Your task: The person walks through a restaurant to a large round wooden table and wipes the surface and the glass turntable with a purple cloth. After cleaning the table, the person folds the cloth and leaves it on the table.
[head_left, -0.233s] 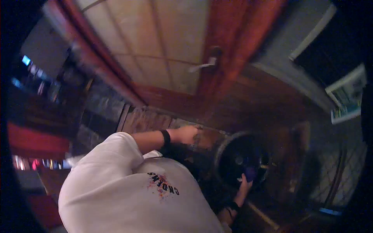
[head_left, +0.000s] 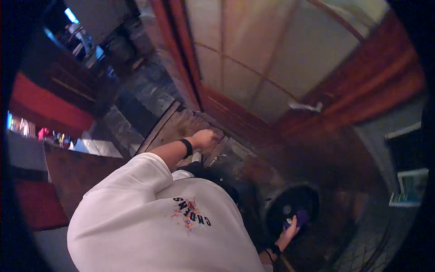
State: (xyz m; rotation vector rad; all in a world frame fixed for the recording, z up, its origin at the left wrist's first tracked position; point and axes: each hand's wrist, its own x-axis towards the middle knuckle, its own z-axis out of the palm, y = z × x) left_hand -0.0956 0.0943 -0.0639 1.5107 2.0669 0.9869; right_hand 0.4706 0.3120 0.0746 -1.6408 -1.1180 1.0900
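Note:
My left hand [head_left: 205,138], with a black band at the wrist, is curled closed above a wooden board-like surface [head_left: 174,129] close to the door's foot. What its fingers hold, if anything, I cannot tell. Lower right, my right hand [head_left: 290,232] grips a dark purple object [head_left: 302,218], with a small pale patch near the fingertips. Behind that object, overlapping it in this view, is a round black basin-like thing [head_left: 277,209] with a grey spot inside. Dark bands circle the right wrist too.
A red-framed door [head_left: 253,113] with pale panels and a light lever handle [head_left: 304,107] stands ahead. Left are grey stone-like steps [head_left: 124,122], a red panel [head_left: 50,102] and a brown tabletop [head_left: 81,174]. A pale framed item [head_left: 411,186] sits far right.
The view has swung left, so the door and handle appear farther right and lower. My left hand appears slightly left and higher; the right hand still grips the purple object.

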